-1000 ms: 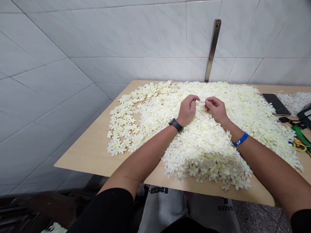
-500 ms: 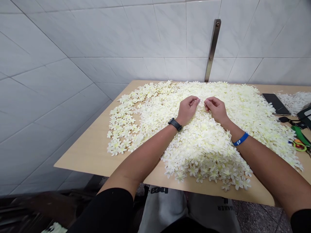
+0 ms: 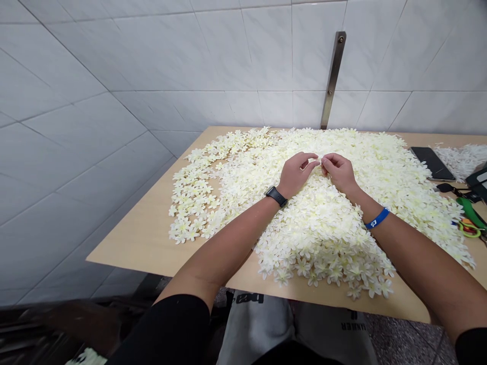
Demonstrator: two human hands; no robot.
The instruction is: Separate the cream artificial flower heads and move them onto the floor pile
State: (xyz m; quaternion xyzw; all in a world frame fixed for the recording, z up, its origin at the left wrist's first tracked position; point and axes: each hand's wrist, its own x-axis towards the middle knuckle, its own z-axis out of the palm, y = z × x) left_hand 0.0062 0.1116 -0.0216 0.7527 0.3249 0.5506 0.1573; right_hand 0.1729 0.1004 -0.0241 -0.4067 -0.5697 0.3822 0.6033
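Note:
Many small white artificial flowers [image 3: 319,218] with pale yellow centres lie in a thick heap. Over the middle of it, my left hand [image 3: 297,172] has its thumb and forefinger apart, and I make out nothing between them. Close by on the right, my right hand [image 3: 338,171] is closed in a pinch, its fingertips almost meeting those of the left. Whatever the pinch holds is too small to make out against the white petals.
The flowers cover much of a tan tabletop [image 3: 137,238] against a tiled wall. On the right lie a dark phone [image 3: 432,163], a pile of thin white pieces [image 3: 462,158], and a green-handled tool [image 3: 470,210]. A metal bar [image 3: 333,81] is fixed to the wall.
My left thumb and forefinger were pinched half a second ago and are now apart. The left hand has shifted slightly right, nearer my right hand, which keeps almost the same place and pinch.

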